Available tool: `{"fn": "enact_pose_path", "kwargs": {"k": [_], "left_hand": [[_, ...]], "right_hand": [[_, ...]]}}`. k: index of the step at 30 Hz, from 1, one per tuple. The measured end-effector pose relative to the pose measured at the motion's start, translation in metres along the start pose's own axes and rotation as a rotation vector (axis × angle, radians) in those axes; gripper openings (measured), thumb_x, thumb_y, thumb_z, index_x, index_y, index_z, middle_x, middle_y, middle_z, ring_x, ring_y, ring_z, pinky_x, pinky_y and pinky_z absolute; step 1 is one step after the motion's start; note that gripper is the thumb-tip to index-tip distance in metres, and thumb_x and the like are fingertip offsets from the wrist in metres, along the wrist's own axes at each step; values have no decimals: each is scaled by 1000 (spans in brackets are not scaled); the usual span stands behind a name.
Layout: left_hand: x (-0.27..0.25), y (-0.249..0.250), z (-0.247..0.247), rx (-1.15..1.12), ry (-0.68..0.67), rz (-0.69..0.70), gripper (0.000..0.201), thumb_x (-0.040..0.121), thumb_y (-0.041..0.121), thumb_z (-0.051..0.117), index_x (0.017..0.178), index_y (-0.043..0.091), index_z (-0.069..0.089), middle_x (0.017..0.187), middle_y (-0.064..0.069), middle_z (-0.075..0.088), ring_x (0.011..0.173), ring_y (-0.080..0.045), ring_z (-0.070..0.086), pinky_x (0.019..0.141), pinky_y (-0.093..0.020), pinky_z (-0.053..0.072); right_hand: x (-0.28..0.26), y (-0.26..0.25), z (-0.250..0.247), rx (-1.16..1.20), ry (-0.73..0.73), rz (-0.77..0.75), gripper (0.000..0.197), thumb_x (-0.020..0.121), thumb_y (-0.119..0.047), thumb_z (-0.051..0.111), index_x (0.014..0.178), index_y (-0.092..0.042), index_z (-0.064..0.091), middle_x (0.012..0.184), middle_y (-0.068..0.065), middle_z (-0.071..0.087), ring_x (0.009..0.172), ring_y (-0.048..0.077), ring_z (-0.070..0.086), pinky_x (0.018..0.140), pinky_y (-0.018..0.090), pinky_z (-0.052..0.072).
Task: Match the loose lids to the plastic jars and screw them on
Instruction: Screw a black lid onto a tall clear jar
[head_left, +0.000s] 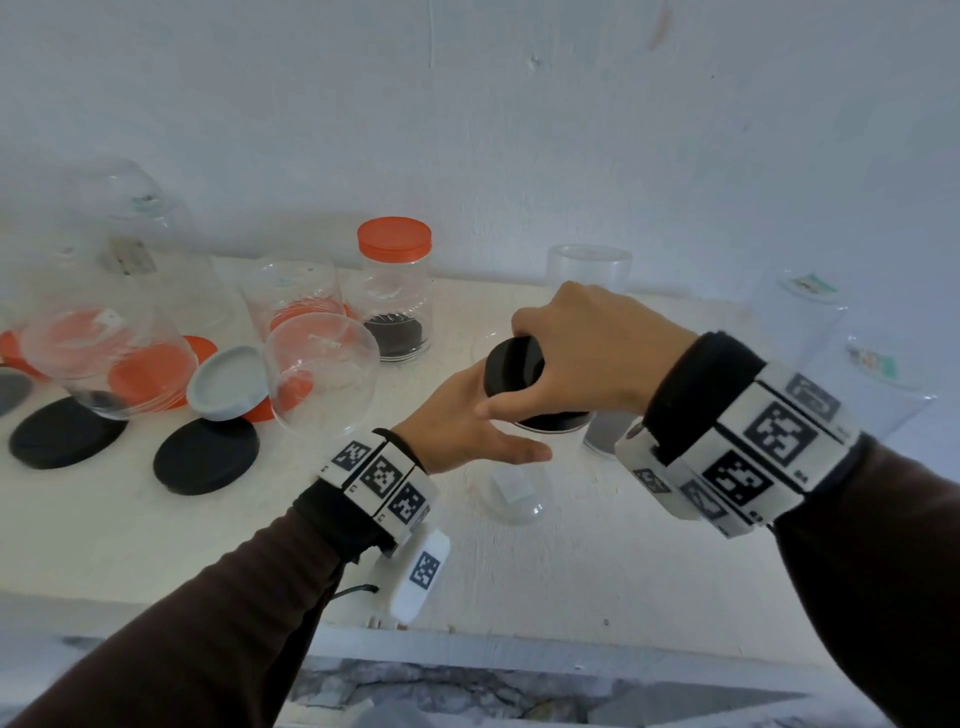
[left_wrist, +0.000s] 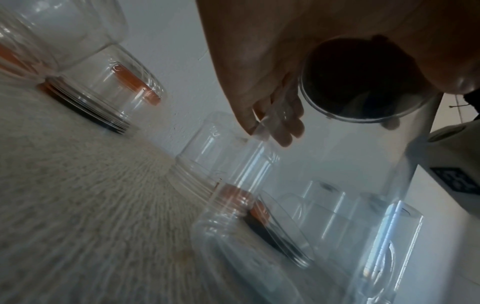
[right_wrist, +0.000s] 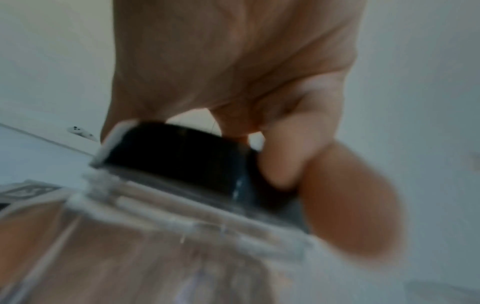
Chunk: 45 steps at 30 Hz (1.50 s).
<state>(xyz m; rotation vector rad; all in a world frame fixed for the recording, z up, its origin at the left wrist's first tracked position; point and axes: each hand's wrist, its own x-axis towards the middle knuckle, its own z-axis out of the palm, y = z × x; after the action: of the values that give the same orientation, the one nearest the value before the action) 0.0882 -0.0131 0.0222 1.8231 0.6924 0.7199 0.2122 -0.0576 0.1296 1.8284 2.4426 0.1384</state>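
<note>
— On the white table (head_left: 130, 525), where is the jar being worked on?
— Near the middle: a clear jar (head_left: 519, 483), upright, the left hand (head_left: 457, 421) wrapped around its side.
— And its lid?
— A black lid (head_left: 514, 364) sits on the jar's mouth; the right hand (head_left: 587, 353) grips it from above, fingers curled around the rim.

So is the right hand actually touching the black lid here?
Touching. In the right wrist view the right hand wraps fingers against the black lid; the head view agrees.
</note>
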Motion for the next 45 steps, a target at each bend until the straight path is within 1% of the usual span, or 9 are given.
{"fn": "enact_pose_path", "kwargs": {"k": [7, 10, 15, 21, 28, 31, 35, 41, 45], "left_hand": [[2, 0, -3, 83, 3, -10, 68, 54, 29, 86, 107, 39, 45, 106, 19, 58, 99, 15, 53, 85, -5, 40], [1, -1, -2, 65, -6, -4, 65, 58, 17, 87, 103, 39, 45, 103, 20, 57, 95, 18, 53, 82, -4, 40], [0, 0, 0, -13, 7, -18, 68, 47, 42, 77, 108, 35, 49, 101, 17, 63, 99, 6, 58, 85, -13, 44], [0, 4, -1, 79, -12, 9, 63, 48, 45, 77, 104, 41, 47, 101, 20, 59, 97, 15, 54, 82, -6, 41], [-1, 0, -1, 19, -14, -4, 69, 48, 46, 76, 110, 37, 46, 104, 19, 60, 100, 8, 56, 85, -11, 43], [-1, 2, -1, 33, -23, -3, 69, 49, 46, 75, 110, 39, 45, 104, 21, 59, 100, 11, 55, 84, -9, 42], [0, 1, -2, 79, -20, 3, 66, 53, 36, 84, 105, 41, 45, 105, 20, 58, 100, 15, 53, 85, -8, 41], [-1, 1, 0, 17, -10, -14, 68, 46, 45, 76, 107, 38, 47, 103, 20, 60, 99, 10, 56, 84, -10, 43], [-1, 1, 0, 31, -6, -11, 68, 47, 45, 77, 108, 40, 46, 104, 21, 60, 100, 12, 55, 84, -8, 42]], "right_hand": [[-1, 17, -17, 208, -344, -231, 72, 73, -42, 74, 135, -38, 38, 126, -8, 38, 111, 11, 43, 94, 26, 42], [2, 16, -12, 154, -230, -195, 64, 70, -46, 73, 127, -37, 45, 109, -6, 45, 97, 11, 46, 77, 20, 43], [3, 2, 4, 14, 29, -8, 64, 75, -71, 51, 111, -18, 56, 76, -5, 50, 65, 9, 47, 52, 17, 33], [-3, 15, -14, 208, -364, -166, 73, 77, -46, 69, 139, -35, 32, 129, -6, 37, 112, 14, 44, 93, 28, 44], [2, 1, -2, 38, -42, -19, 63, 74, -69, 55, 110, -17, 58, 78, -5, 51, 67, 8, 49, 51, 16, 32], [-1, 6, -4, 16, -126, -25, 70, 74, -72, 52, 124, -23, 50, 98, -2, 57, 78, 11, 51, 60, 21, 38], [-4, 16, -17, 235, -360, -187, 72, 72, -41, 74, 134, -40, 37, 125, -7, 40, 112, 12, 43, 94, 28, 43], [2, 2, -3, 83, -61, -12, 60, 75, -65, 58, 117, -23, 53, 77, -10, 45, 68, 6, 45, 52, 17, 30], [0, 7, -6, 89, -195, -42, 68, 78, -63, 56, 134, -27, 39, 110, -2, 50, 91, 13, 50, 70, 22, 40]]}}
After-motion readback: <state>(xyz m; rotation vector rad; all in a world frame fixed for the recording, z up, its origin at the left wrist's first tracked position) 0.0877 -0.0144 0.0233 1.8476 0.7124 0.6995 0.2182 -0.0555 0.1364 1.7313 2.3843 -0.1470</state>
